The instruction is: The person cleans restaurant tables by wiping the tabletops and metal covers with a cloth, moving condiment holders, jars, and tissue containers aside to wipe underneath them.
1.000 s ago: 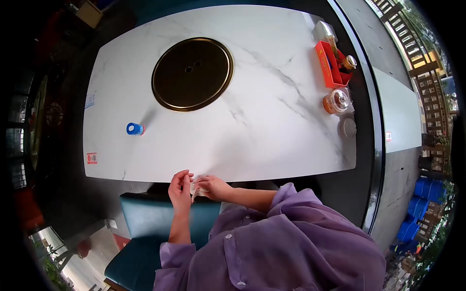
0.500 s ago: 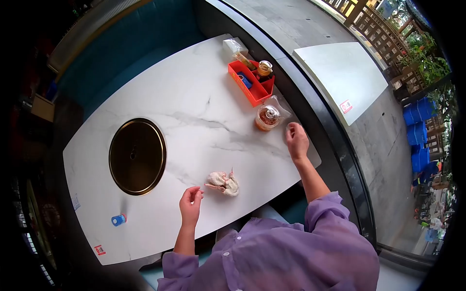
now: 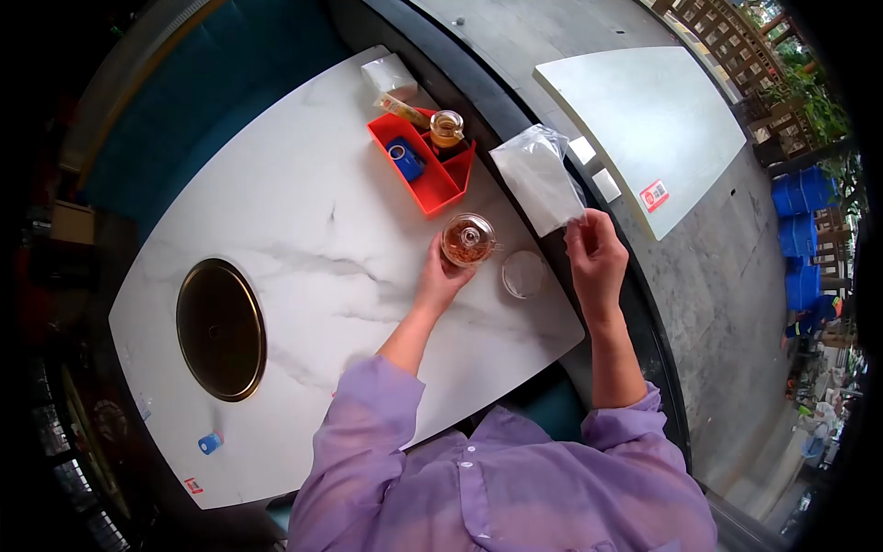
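Observation:
My left hand (image 3: 440,278) is wrapped round the side of a lidded glass jar (image 3: 468,241) with reddish contents, near the red caddy. My right hand (image 3: 598,258) pinches the lower corner of a clear plastic bag (image 3: 538,179), which is held up over the table's right edge. What the bag contains, if anything, I cannot make out. Between my hands a small round clear dish or lid (image 3: 524,275) lies on the marble-patterned table (image 3: 303,184).
The red caddy (image 3: 432,195) holds a blue item (image 3: 405,159) and a glass pot (image 3: 447,129). Behind it is a wrapped white pack (image 3: 390,75). A dark round plate with a brass rim (image 3: 221,331) and a small blue container (image 3: 211,443) are at the left.
My left hand has moved from beside the crumpled white cloth to the jar and grasped it. My right hand has lifted the plastic bag. The cloth is now out of sight.

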A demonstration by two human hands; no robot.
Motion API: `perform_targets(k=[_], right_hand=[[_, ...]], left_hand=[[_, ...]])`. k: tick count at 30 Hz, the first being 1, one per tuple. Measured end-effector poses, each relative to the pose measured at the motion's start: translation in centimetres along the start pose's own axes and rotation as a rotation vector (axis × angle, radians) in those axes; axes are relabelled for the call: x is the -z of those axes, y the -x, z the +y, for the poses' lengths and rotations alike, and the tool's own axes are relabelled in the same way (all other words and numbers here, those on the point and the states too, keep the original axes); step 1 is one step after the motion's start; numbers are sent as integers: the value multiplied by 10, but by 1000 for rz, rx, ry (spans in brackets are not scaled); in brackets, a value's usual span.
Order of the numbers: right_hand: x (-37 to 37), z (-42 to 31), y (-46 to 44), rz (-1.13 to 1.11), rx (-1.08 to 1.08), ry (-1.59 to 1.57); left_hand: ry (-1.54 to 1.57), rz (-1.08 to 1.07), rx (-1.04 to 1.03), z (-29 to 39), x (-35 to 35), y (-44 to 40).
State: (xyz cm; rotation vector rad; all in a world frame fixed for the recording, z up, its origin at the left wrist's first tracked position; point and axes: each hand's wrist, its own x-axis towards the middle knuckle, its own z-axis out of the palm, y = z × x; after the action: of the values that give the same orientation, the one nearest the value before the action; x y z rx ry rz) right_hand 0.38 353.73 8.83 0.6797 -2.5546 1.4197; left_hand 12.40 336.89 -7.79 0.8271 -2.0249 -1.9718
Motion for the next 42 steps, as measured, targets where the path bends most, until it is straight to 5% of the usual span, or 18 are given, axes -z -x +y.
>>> perform_targets(k=[5, 10, 15, 20, 25, 26, 29, 35, 42], right_hand=[[25, 6, 23, 17, -2, -180], [1, 6, 78, -279, 163, -95], [-78, 37, 98, -302, 398, 174], [-112, -11, 105, -572, 155, 295], [-159, -67, 203, -1000, 892, -16], [-173, -63, 229, -1113, 875, -47], [-199, -54, 280, -1000, 928, -71], [-197, -96, 366, -1149, 850, -71], [-297, -216, 506, -1141, 884, -165]], left_hand=[[-183, -46, 4, 18, -33, -29], [20, -75, -44, -2, -3, -23], [222, 237, 285, 22, 100, 75], [195, 724, 294, 13, 176, 230], [208, 1087, 432, -13, 204, 378], [231, 1142, 433, -14, 208, 399], [268, 1263, 425, -30, 220, 451], [11, 1454, 328, -94, 316, 482], [-331, 1302, 386, -145, 484, 448]])
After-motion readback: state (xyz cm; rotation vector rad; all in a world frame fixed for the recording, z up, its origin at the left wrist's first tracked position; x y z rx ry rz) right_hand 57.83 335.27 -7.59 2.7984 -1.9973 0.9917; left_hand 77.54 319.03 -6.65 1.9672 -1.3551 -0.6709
